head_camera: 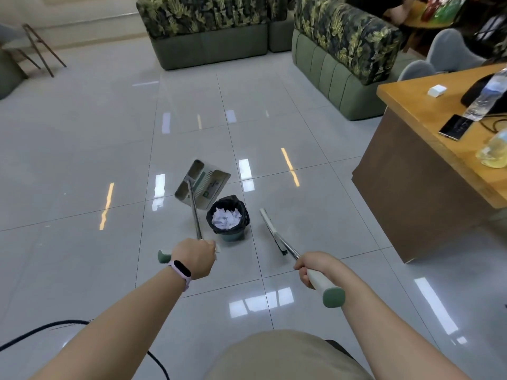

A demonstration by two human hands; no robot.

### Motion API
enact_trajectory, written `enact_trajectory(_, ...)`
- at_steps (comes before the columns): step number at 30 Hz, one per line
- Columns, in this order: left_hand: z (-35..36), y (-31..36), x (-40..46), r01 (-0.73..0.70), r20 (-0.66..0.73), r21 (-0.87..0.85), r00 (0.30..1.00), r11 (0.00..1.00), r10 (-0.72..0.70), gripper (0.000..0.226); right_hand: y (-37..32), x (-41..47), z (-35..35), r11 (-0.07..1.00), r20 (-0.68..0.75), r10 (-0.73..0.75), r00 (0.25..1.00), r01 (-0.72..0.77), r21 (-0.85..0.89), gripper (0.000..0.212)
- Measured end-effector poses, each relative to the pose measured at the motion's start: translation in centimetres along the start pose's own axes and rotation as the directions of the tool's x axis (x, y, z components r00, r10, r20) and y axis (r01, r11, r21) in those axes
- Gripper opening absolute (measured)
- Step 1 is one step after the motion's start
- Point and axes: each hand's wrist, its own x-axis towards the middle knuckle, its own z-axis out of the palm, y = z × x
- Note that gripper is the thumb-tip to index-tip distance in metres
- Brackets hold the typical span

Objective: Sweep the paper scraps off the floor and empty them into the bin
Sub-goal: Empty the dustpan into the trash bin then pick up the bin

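1. White paper scraps [226,218] heaped inside the bin [228,218], filling most of its mouth.
2. Small round green bin lined with a black bag, standing upright on the glossy tiled floor [82,160], roughly mid-frame, between the two tools.
3. Dustpan [202,184] tipped up just behind and left of the bin, pan edge close to the bin's rim; contact between them impossible to judge.
4. Long metal dustpan handle [194,209] running back from the pan to the left hand [195,258], fingers clenched round the grip, green end cap poking out at the hand's left side.
5. Pink band with a dark face on the left wrist.
6. Broom [271,229] just right of the bin and apart from it, head lying low near the floor, bristles pointing right.
7. Broom shaft leading back into the right hand [312,270], fingers wrapped round the white grip, green cap jutting past the hand toward the camera.
8. Wooden desk [411,187] at the right, carrying a phone [454,127], a plastic bottle [488,97] and a small white box [436,90].
9. Leaf-patterned green sofas [208,31] along the far side of the room.
10. Black cable [41,329] curling over the tiles at lower left.
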Motion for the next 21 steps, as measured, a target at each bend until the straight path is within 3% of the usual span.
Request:
enact_trajectory(3, -1.6, -2.1, -0.7, 0.07, -0.098, -0.223, 0.991, 0.972, -0.094, 0.038, -0.8, -0.8, 0.8, 0.996, 0.007, -0.036, 0.999, 0.035, 0.085, 0.014)
enact_trajectory(5, -4.0, -4.1, -0.8, 0.105, -0.138, -0.454, 0.973, 0.885, -0.186, 0.042, -1.4, -1.5, 1.7, 0.987, 0.009, -0.076, 0.997, 0.074, 0.14, 0.015)
enact_trajectory(8, -6.8, -6.6, -1.6, 0.121, -0.105, -0.823, 0.927, 0.555, -0.359, 0.041, -2.3, -2.4, 3.3, 0.97, 0.01, -0.136, 0.991, 0.131, 0.203, 0.016)
enact_trajectory(10, -7.2, -6.8, -1.9, 0.119, -0.023, -0.947, 0.902, 0.298, -0.431, 0.039, -3.2, -2.6, 3.6, 0.961, -0.012, -0.17, 0.985, 0.169, 0.217, 0.014)
enact_trajectory(13, -6.8, -5.1, -2.0, 0.117, 0.099, -0.993, 0.901, 0.016, -0.421, 0.036, -4.4, -2.7, 2.9, 0.951, -0.065, -0.217, 0.974, 0.226, 0.212, 0.011)
enact_trajectory(21, -7.7, 3.9, 1.7, 0.131, 0.204, -0.954, 0.944, -0.27, -0.26, 0.032, -6.1, 0.3, -1.2, 0.946, -0.248, -0.294, 0.923, 0.318, 0.062, 0.011)
